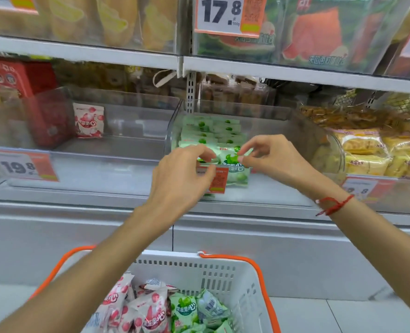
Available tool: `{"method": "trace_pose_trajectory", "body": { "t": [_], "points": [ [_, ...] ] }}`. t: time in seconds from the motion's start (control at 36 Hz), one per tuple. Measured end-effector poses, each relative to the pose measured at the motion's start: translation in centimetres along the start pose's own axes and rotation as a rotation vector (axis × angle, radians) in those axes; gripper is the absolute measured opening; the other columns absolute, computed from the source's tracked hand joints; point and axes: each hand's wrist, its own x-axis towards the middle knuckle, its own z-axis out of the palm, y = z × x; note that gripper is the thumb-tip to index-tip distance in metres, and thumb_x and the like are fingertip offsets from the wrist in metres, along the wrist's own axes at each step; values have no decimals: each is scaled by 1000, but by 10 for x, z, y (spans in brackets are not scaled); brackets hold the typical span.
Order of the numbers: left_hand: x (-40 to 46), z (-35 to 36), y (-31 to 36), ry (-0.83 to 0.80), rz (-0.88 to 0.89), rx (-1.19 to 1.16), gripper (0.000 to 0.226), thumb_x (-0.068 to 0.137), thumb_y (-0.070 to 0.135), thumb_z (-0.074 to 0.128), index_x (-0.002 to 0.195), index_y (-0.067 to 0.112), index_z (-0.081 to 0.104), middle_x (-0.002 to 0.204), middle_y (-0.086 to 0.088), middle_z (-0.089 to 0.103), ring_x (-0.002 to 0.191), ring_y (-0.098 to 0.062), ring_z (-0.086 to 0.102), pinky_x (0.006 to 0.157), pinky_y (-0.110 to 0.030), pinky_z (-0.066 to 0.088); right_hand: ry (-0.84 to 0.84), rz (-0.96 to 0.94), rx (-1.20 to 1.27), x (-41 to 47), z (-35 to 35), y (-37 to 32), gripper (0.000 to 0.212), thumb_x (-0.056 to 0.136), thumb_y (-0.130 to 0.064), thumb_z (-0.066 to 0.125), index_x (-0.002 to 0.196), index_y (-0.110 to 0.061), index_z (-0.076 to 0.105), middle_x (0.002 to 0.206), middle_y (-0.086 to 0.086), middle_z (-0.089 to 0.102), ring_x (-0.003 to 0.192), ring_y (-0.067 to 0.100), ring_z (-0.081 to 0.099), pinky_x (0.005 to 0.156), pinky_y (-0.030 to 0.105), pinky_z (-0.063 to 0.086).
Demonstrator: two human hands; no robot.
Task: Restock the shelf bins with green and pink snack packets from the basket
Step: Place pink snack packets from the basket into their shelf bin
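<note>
- I see both hands raised at the front of the clear plastic shelf bin (293, 121) in the middle of the shelf.
- My left hand (182, 174) has its fingers curled; thumb and fingertips pinch the left edge of a green snack packet (235, 169) printed with a green fruit.
- My right hand (268, 156) pinches the upper right corner of the same packet between thumb and forefinger. A red string bracelet (333, 204) sits on that wrist.
- The packet is held upright at the front lip of the bin, just above an orange price tag (219, 180) on the bin front.
- Behind the packet, rows of matching green packets (211, 133) fill the left part of the bin.
- The neighbouring clear bin (136, 121) to the left holds a single pink-and-white snack packet (89, 121), standing near its left wall.
- Below, a white plastic basket with orange handles (223, 270) holds pink packets (148, 311) on its left side and green packets (199, 311) on its right.
- Yellow wrapped cakes (367, 150) lie in the bin to the right.
</note>
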Motion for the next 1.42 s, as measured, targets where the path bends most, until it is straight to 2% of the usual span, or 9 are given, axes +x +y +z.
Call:
{"method": "trace_pose_trajectory", "body": {
  "t": [0.28, 0.53, 0.72, 0.83, 1.0, 1.11, 1.19, 1.28, 1.42],
  "points": [
    [-116, 58, -78, -334, -284, -64, 19, 91, 33, 59, 109, 37, 62, 99, 24, 63, 94, 0, 59, 76, -25, 50, -635, 143, -180, -65, 101, 56, 5, 85, -13, 67, 89, -16, 68, 80, 6, 72, 57, 6, 63, 60, 15, 51],
    [-197, 111, -137, -763, -272, 142, 34, 92, 30, 53, 127, 29, 56, 125, 7, 62, 114, -14, 55, 90, -28, 45, -882, 247, -368, -117, 201, 102, 20, 88, -19, 59, 106, -17, 68, 119, 0, 62, 107, 19, 59, 87, 29, 47],
    [-234, 119, -161, -994, -101, 297, 35, 95, 42, 50, 126, 28, 57, 135, 4, 44, 127, -19, 32, 99, -34, 34, -1123, 376, -322, -181, 273, 127, 57, 101, -24, 38, 153, -18, 14, 158, 7, 16, 143, 29, 22, 113, 37, 28],
    [-238, 123, -161, -1042, -97, 333, 33, 94, 41, 52, 125, 30, 60, 132, 1, 50, 128, -22, 32, 104, -38, 32, -935, 288, -394, -195, 287, 129, 43, 97, -10, 39, 140, -11, 40, 142, 14, 43, 131, 31, 39, 103, 36, 38],
    [-239, 127, -159, -1021, -135, 344, 35, 95, 36, 52, 129, 29, 57, 132, 1, 51, 129, -21, 33, 106, -39, 31, -941, 353, -337, -170, 275, 140, 22, 90, -20, 62, 68, -17, 64, 75, -3, 62, 71, 11, 57, 78, 25, 49],
    [-218, 123, -156, -1005, -294, 72, 44, 93, 37, 56, 134, 23, 52, 135, -1, 54, 122, -19, 49, 102, -35, 41, -932, 301, -298, -147, 252, 138, 12, 90, -28, 63, 84, -20, 69, 97, -6, 66, 94, 12, 58, 104, 31, 41],
    [-189, 109, -147, -997, -417, -172, 63, 91, 43, 59, 144, 18, 37, 144, -1, 45, 125, -18, 49, 104, -32, 40, -963, 262, -149, -112, 220, 121, 9, 92, -28, 61, 93, -20, 57, 96, -5, 60, 92, 9, 56, 84, 20, 44],
    [-156, 92, -133, -945, -459, -332, 72, 88, 42, 63, 147, 15, 30, 145, -1, 42, 128, -16, 46, 101, -26, 39, -951, 212, -2, -77, 179, 92, 11, 91, -24, 63, 88, -22, 52, 56, -19, 59, 55, -7, 52, 60, 10, 39],
    [-103, 59, -102, -719, -356, -496, 40, 85, 31, 69, 119, 16, 55, 113, 4, 62, 110, -12, 58, 90, -20, 48, -771, 87, 74, -39, 114, 44, 13, 87, -20, 67, 92, -13, 58, 56, -12, 63, 54, -4, 53, 59, 10, 39]
  ]
}}
